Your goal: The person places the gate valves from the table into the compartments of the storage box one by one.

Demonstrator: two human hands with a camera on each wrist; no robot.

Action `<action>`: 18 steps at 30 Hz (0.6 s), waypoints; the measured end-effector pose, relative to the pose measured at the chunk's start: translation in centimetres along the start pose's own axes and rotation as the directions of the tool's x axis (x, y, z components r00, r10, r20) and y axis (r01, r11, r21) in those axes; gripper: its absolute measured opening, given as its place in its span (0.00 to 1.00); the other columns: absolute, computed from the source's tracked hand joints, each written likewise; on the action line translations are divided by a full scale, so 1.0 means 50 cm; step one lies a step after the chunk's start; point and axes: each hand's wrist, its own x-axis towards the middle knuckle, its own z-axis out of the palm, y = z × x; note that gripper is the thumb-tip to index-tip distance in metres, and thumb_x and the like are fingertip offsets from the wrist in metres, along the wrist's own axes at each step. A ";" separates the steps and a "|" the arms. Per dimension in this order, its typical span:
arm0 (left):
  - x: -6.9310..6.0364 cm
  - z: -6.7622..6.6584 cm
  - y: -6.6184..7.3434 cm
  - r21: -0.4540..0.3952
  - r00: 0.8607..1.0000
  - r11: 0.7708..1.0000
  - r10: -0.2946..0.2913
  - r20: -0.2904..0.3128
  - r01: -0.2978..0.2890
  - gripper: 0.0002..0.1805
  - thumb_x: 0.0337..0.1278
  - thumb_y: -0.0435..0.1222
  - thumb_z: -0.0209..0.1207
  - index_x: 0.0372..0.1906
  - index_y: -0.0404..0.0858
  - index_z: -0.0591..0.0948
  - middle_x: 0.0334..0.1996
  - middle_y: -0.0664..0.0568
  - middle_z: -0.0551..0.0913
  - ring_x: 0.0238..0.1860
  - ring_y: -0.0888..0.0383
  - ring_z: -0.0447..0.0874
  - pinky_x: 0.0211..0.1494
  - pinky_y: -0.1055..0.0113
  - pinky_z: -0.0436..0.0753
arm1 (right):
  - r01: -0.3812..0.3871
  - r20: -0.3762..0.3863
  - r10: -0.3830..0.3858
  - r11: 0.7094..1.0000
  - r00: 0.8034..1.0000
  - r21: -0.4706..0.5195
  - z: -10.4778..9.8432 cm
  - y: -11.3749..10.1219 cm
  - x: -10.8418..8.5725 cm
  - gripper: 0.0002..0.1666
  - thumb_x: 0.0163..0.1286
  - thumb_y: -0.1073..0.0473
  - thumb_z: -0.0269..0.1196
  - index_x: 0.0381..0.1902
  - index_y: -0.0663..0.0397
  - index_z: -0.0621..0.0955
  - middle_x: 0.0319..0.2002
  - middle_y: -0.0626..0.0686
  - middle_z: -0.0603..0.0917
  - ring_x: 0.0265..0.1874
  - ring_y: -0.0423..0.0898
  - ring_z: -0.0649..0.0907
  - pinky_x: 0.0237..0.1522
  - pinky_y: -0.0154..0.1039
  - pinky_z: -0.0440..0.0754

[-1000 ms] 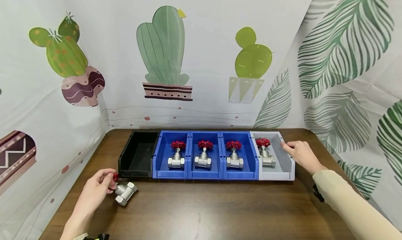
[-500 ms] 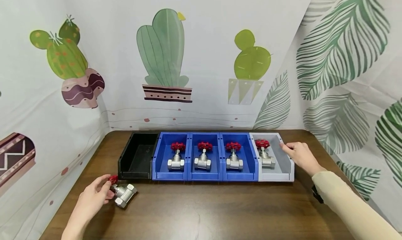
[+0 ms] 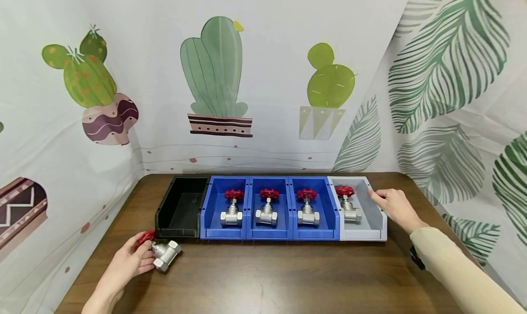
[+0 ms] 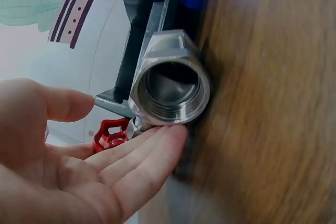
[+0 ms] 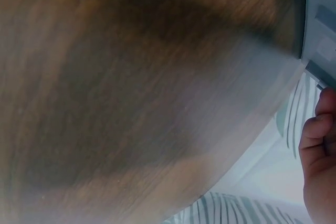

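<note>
My left hand is at a gate valve with a red handwheel, lying on the table before the black bin. In the left wrist view, nearly straight fingers lie along the valve's underside, and the thumb stands apart from it. The valve's threaded end faces that camera. At the far right, my right hand pinches the side rim of the grey bin. Only its curled fingers show in the right wrist view, by the bin's edge.
Three blue bins stand in a row between the black and grey ones. Each blue bin holds a red-wheeled valve, and another valve lies in the grey bin. A printed cloth hangs behind the wooden table.
My left hand has shifted its hold around the handwheel, its fingers sliding along under the valve. The handwheel has swung slightly left and shows more. My right hand stays on the grey bin's rim.
</note>
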 end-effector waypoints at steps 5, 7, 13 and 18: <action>0.007 0.002 0.000 -0.052 1.000 0.998 -0.020 0.003 0.021 0.36 0.77 0.41 0.45 0.74 0.27 0.45 0.52 0.30 0.75 0.44 0.54 0.83 0.46 0.61 0.84 | 0.003 0.011 -0.003 1.000 1.000 0.005 0.001 0.004 -0.002 0.30 0.76 0.45 0.54 0.13 0.47 0.66 0.15 0.43 0.58 0.17 0.42 0.61 0.20 0.36 0.57; 0.009 0.003 0.000 -0.058 1.000 0.998 -0.019 0.006 0.020 0.36 0.77 0.42 0.46 0.74 0.27 0.45 0.52 0.31 0.74 0.44 0.55 0.82 0.46 0.63 0.84 | 0.001 0.015 -0.001 1.000 1.000 0.006 0.001 0.004 -0.002 0.30 0.76 0.45 0.53 0.13 0.47 0.65 0.15 0.43 0.58 0.17 0.42 0.61 0.20 0.36 0.57; 0.015 0.003 -0.002 -0.060 1.000 0.998 -0.026 -0.014 0.026 0.36 0.77 0.43 0.46 0.75 0.30 0.45 0.56 0.35 0.68 0.45 0.58 0.79 0.46 0.68 0.82 | 0.001 0.003 -0.001 1.000 1.000 0.004 0.000 0.003 -0.003 0.30 0.76 0.45 0.54 0.13 0.47 0.64 0.14 0.42 0.58 0.16 0.41 0.60 0.19 0.36 0.57; 0.020 -0.001 -0.008 -0.020 0.999 0.999 -0.037 -0.036 0.036 0.39 0.73 0.44 0.52 0.75 0.31 0.46 0.55 0.39 0.71 0.44 0.60 0.77 0.43 0.67 0.81 | -0.004 0.000 0.004 1.000 1.000 0.008 0.001 0.001 -0.002 0.30 0.76 0.45 0.54 0.13 0.46 0.64 0.14 0.42 0.58 0.16 0.41 0.60 0.19 0.36 0.57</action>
